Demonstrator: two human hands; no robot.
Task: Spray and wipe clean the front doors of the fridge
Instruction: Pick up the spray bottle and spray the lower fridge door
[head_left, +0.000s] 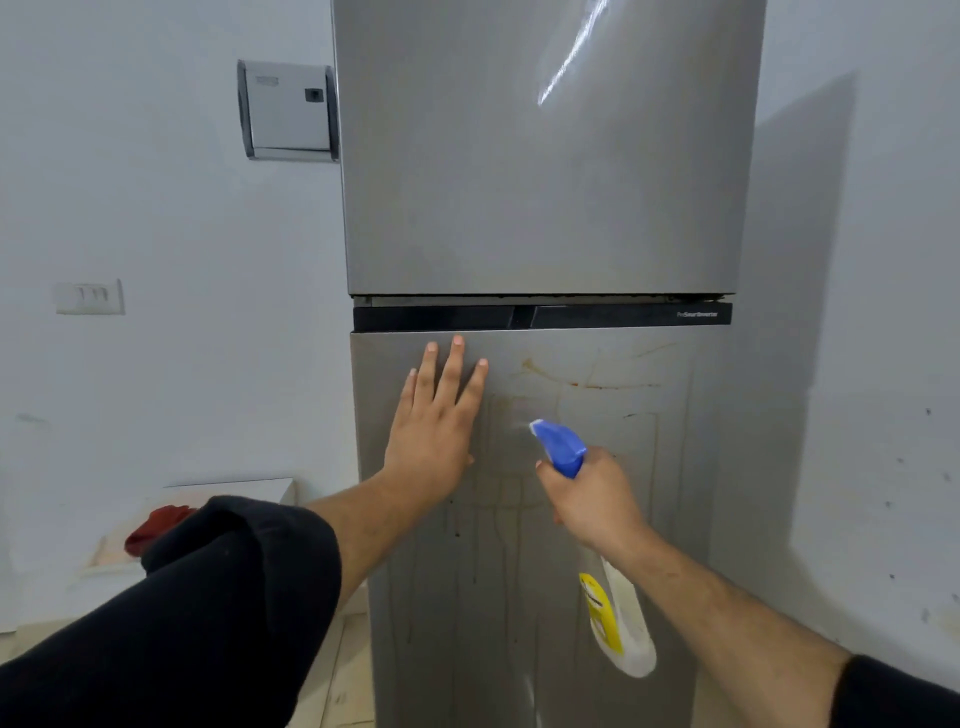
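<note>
A tall silver fridge stands straight ahead, with an upper door and a lower door split by a black strip. Brown streaks and drip marks run over the lower door. My left hand presses flat on the lower door's upper left, fingers straight and spread. My right hand grips a white spray bottle with a yellow label; its blue nozzle points at the stained patch, and a faint mist shows at the tip.
A red cloth lies on a low white ledge at the left. A grey wall box and a light switch are on the left wall. A white wall stands close on the fridge's right. Tiled floor below.
</note>
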